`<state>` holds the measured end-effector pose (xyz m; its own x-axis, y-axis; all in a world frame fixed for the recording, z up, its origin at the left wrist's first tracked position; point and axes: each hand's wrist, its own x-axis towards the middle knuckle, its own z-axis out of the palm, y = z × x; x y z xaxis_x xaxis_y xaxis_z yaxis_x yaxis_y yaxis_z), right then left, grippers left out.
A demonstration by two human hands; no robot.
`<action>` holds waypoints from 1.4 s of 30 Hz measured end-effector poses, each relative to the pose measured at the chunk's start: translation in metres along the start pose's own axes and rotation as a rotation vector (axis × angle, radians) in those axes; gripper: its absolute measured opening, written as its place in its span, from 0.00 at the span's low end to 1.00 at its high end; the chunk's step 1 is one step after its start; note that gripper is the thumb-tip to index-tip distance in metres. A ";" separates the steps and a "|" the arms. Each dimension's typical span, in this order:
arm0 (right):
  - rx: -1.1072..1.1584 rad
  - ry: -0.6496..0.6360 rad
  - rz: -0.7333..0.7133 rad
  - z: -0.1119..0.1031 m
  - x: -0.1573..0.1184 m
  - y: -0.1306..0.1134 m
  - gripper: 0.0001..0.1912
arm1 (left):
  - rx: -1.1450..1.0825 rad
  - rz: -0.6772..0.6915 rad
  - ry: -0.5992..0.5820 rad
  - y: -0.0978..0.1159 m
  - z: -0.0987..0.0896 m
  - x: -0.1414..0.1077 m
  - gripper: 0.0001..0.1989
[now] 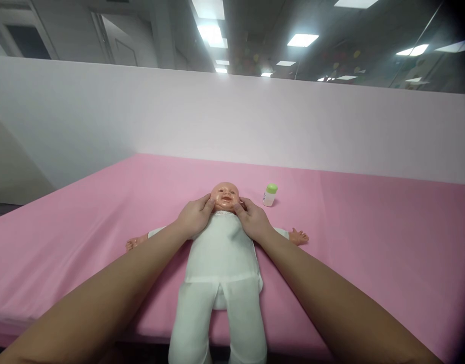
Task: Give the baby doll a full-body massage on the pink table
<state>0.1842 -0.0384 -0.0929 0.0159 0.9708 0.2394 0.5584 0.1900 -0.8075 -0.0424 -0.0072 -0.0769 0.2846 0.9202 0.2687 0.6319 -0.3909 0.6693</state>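
A baby doll (225, 253) with a white cloth body lies on its back, its head away from me and its arms spread wide. My left hand (196, 216) is against the cheek on the left side of the doll's head (225, 191), thumb near the jaw. On the other cheek rests my right hand (253, 217), its thumb by the jaw and its fingers curled at the side of the head. Between them, both hands hold the head. The fingertips behind it are partly hidden. The doll's legs hang past the near edge.
A pink sheet (350, 242) covers the surface under the doll. A small bottle with a green cap (270, 195) stands right of the head. Behind rises a low white wall (255, 121), with dark glass reflecting ceiling lights above it.
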 end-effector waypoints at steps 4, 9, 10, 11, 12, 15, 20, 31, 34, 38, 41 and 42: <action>-0.046 0.008 0.003 0.000 -0.002 -0.003 0.40 | 0.014 -0.037 -0.043 0.012 -0.003 -0.005 0.33; -0.091 0.003 0.021 0.001 -0.002 -0.005 0.43 | 0.061 -0.049 -0.035 0.018 -0.004 -0.008 0.35; -0.092 0.002 0.022 0.001 -0.002 -0.005 0.42 | 0.063 -0.050 -0.037 0.018 -0.004 -0.008 0.34; -0.092 0.003 0.021 0.000 -0.002 -0.005 0.41 | 0.061 -0.048 -0.040 0.017 -0.004 -0.008 0.34; -0.093 0.004 0.022 0.000 -0.002 -0.005 0.40 | 0.055 -0.046 -0.043 0.016 -0.005 -0.007 0.33; -0.092 0.007 0.022 0.000 -0.002 -0.004 0.35 | 0.045 -0.042 -0.044 0.012 -0.005 -0.006 0.33; -0.143 -0.006 -0.019 -0.001 -0.001 -0.003 0.28 | 0.028 -0.024 -0.043 0.004 -0.005 -0.003 0.33; -0.166 0.026 -0.065 0.000 -0.002 -0.002 0.31 | -0.007 -0.039 -0.046 0.010 -0.006 -0.006 0.33; -0.169 0.004 -0.066 -0.001 -0.004 -0.008 0.30 | -0.003 -0.068 -0.030 0.016 -0.005 -0.008 0.33; -0.148 -0.007 -0.045 -0.002 -0.005 -0.012 0.30 | 0.024 -0.075 -0.019 0.017 -0.004 -0.008 0.34; -0.119 0.002 -0.028 -0.001 -0.004 -0.011 0.32 | 0.032 -0.069 -0.021 0.016 -0.003 -0.007 0.33; -0.117 0.007 -0.022 0.000 -0.004 -0.010 0.32 | 0.031 -0.065 -0.023 0.015 -0.003 -0.007 0.32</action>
<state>0.1787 -0.0442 -0.0856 0.0083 0.9654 0.2607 0.6515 0.1926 -0.7338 -0.0375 -0.0195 -0.0665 0.2590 0.9429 0.2093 0.6712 -0.3316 0.6629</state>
